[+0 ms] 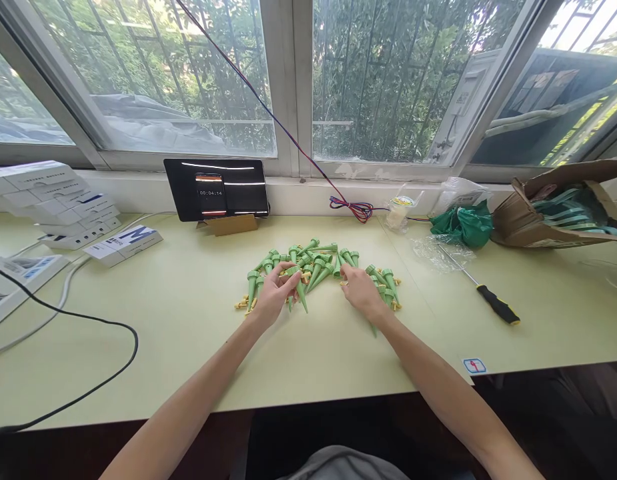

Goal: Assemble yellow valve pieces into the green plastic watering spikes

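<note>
My left hand is closed on a green plant watering spike, whose pointed tip slants down toward me. A small yellow piece shows beside the spike's cap. On the right side of the pile, my right hand is bent with its fingers together. Its fingertips are partly hidden, and I cannot make out what they hold. Green spikes with ribbed caps lie heaped between and behind both hands. Loose yellow fittings lie at the left edge of the heap, with more under the spikes at the right.
Behind the pile, a tablet showing a timer leans on a cardboard stand. White boxes and cables stand left. To the right are a screwdriver, a green bag and an open carton.
</note>
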`<state>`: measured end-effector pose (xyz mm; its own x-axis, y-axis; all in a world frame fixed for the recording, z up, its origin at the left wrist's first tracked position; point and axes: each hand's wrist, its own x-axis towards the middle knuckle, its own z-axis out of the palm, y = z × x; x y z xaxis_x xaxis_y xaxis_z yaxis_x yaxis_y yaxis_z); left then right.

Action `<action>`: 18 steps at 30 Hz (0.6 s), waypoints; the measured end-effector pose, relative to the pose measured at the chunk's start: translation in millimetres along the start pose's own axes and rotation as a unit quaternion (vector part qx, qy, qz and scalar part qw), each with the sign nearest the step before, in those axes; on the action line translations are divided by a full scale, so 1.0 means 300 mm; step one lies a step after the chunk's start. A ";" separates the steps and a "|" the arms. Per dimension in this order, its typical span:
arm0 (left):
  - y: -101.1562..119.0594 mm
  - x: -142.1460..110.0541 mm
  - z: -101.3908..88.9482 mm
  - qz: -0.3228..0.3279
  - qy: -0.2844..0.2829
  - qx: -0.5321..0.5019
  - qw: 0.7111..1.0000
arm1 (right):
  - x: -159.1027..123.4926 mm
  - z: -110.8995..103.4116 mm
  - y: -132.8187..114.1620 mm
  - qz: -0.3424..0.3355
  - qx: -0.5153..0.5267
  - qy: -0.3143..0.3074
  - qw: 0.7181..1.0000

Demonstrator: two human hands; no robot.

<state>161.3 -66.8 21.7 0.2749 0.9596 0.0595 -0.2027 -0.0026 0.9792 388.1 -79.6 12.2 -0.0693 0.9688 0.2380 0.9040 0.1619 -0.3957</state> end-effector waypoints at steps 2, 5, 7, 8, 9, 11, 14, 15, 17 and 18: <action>-0.002 0.000 0.000 0.000 0.002 0.003 1.000 | -0.001 0.005 0.002 -0.006 0.001 0.004 1.000; -0.003 0.001 -0.001 0.003 0.006 0.011 1.000 | -0.002 0.003 0.003 -0.008 0.005 0.005 1.000; 0.000 0.000 -0.002 0.008 0.006 0.019 1.000 | 0.000 -0.007 0.005 -0.008 0.013 0.011 1.000; 0.002 -0.001 -0.001 0.010 0.004 0.023 1.000 | 0.002 -0.015 0.007 -0.007 0.019 0.018 1.000; 0.005 -0.004 0.002 0.012 0.000 0.029 1.000 | 0.005 -0.026 0.010 -0.006 0.026 0.030 0.999; 0.011 -0.012 0.012 0.014 -0.014 0.043 0.999 | 0.011 -0.053 0.018 0.000 0.043 0.066 0.997; 0.012 -0.034 0.041 0.003 -0.058 0.076 0.995 | 0.019 -0.094 0.033 0.006 0.065 0.129 0.989; 0.009 -0.042 0.052 -0.006 -0.082 0.090 0.993 | 0.020 -0.104 0.037 0.006 0.068 0.144 0.987; -0.002 -0.058 0.073 -0.018 -0.111 0.125 0.986 | 0.022 -0.115 0.042 0.009 0.071 0.163 0.984; -0.010 -0.065 0.081 -0.017 -0.121 0.150 0.981 | 0.022 -0.116 0.042 0.009 0.071 0.168 0.983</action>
<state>179.3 -92.2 22.2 0.4995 0.8657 0.0336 0.0869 -0.0887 0.9923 413.7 -77.8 39.7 0.1117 0.8592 0.4994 0.8340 0.1922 -0.5173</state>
